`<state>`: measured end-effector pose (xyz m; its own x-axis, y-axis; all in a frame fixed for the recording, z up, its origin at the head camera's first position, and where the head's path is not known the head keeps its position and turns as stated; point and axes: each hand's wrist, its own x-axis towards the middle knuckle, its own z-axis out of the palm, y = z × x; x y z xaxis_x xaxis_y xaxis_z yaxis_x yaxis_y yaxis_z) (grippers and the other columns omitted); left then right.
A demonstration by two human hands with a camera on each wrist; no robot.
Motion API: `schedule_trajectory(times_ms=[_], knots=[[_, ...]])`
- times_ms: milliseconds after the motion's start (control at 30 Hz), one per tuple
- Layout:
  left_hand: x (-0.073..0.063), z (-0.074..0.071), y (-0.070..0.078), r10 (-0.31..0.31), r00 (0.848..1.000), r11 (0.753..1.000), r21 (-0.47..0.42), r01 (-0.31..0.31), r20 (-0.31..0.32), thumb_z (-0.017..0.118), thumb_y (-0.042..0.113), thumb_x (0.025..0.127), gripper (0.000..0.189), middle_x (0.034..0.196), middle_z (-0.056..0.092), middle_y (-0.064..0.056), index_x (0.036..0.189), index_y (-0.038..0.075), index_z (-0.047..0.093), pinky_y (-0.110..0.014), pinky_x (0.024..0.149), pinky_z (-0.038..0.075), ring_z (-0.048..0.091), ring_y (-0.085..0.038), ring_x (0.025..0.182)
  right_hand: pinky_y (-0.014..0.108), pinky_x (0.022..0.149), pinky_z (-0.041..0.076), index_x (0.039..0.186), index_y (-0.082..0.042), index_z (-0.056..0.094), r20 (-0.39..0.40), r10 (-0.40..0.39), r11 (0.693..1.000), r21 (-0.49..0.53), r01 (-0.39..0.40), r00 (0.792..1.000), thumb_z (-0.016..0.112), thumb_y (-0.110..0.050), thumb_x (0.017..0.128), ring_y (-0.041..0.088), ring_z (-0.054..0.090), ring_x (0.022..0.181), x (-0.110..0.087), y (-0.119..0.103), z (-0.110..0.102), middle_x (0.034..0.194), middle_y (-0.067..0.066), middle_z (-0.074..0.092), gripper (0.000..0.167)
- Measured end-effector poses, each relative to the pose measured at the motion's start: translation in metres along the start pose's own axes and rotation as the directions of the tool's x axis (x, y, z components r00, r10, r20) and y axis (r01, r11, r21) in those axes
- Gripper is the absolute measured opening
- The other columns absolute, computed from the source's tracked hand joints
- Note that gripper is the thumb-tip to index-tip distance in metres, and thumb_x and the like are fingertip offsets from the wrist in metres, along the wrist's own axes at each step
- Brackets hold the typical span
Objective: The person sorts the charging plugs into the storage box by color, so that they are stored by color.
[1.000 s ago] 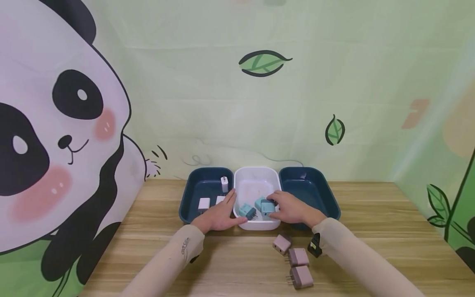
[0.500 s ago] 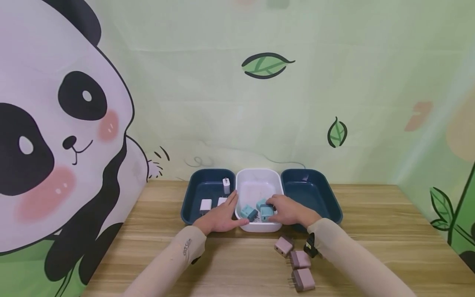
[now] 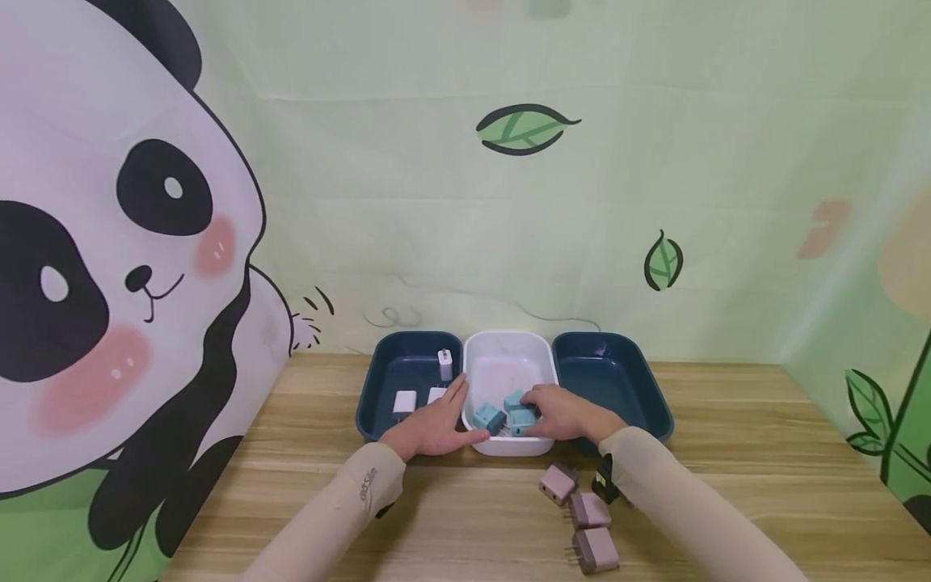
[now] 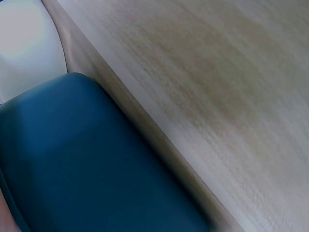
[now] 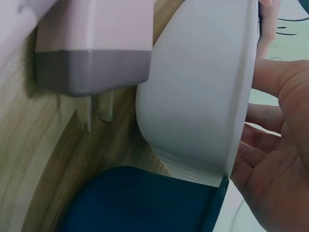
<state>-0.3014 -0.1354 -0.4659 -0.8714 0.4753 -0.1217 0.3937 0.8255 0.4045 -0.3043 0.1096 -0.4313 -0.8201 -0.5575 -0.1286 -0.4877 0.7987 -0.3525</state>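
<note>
Pinches a teal plug (image 3: 522,420) between thumb and curled fingers of the right hand (image 3: 569,412), inside the white tray (image 3: 505,368) near its front right corner. Rests the left hand (image 3: 435,424) across the tray's left wall, with fingers straight and thumb spread to the front left corner; apart from the right hand. Between the hands, near that thumb, the left teal plug (image 3: 489,418); just behind the pinched one, the rear teal plug (image 3: 515,399).

Boxy in form, of smooth teal plastic with rounded edges and darker ends. On the left teal plug, with prongs toward the tray's front right corner and long axis slanting likewise; on the pinched one, with a small dark opening toward the front edge. Cannot tell the direction of its prongs.

Beside the white tray, with similar rounded corners, the glossy left blue tray (image 3: 389,376), with white plugs (image 3: 404,402), and the right blue tray (image 3: 607,384). On the wood-grained table (image 3: 465,517), off the white tray's front right corner, three pink plugs (image 3: 596,550), the nearer two with flat metal prongs toward the table's left edge.
</note>
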Motion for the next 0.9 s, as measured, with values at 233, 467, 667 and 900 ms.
schedule_trajectory(times_ms=[233, 467, 667, 900], knots=[[0.0025, 0.0014, -0.0023, 0.003, 1.0, 1.0, 0.011, -0.003, -0.004, 0.05, 0.07, 0.082, 0.103, 0.159, 0.0, -0.002, 0.153, 0.01, 0.007, -0.048, 0.104, 0.034, 0.028, -0.026, 0.138, 0.039, 0.091, 0.047, 0.122, -0.002, 0.061, -0.009, -0.004, 1.0, 0.007, 0.004, 1.0, 0.073, -0.024, 0.083, 0.017, 0.054, 0.094, 0.0021, 0.0008, 0.0018, 0.112, 0.008, 0.06, 0.046], [0.0035, 0.0031, -0.0023, 0.006, 1.0, 1.0, 0.013, -0.006, -0.011, 0.05, 0.07, 0.082, 0.103, 0.159, 0.001, -0.001, 0.153, 0.011, 0.006, -0.048, 0.104, 0.034, 0.029, -0.026, 0.137, 0.036, 0.091, 0.047, 0.121, -0.004, 0.062, 0.0, 0.02, 1.0, 0.002, -0.02, 1.0, 0.074, -0.026, 0.083, 0.015, 0.053, 0.092, 0.006, 0.004, 0.0056, 0.11, 0.005, 0.061, 0.046], [0.0027, 0.004, -0.0019, 0.011, 1.0, 1.0, 0.012, -0.011, -0.01, 0.05, 0.07, 0.082, 0.102, 0.159, 0.001, -0.002, 0.153, 0.01, 0.007, -0.048, 0.104, 0.033, 0.028, -0.025, 0.138, 0.035, 0.086, 0.048, 0.118, -0.002, 0.063, -0.006, -0.003, 0.999, 0.046, 0.003, 1.0, 0.075, -0.023, 0.082, 0.015, 0.053, 0.086, 0.007, 0.0045, 0.0066, 0.103, 0.004, 0.06, 0.044], [0.0019, 0.0027, -0.003, 0.009, 1.0, 1.0, 0.014, -0.008, -0.003, 0.05, 0.069, 0.083, 0.101, 0.159, 0.0, -0.002, 0.153, 0.01, 0.007, -0.047, 0.105, 0.033, 0.026, -0.025, 0.138, 0.04, 0.088, 0.049, 0.119, -0.003, 0.061, -0.03, 0.026, 0.993, 0.117, -0.022, 0.999, 0.073, -0.019, 0.083, 0.021, 0.059, 0.098, 0.0041, 0.005, 0.0005, 0.108, 0.008, 0.062, 0.041]])
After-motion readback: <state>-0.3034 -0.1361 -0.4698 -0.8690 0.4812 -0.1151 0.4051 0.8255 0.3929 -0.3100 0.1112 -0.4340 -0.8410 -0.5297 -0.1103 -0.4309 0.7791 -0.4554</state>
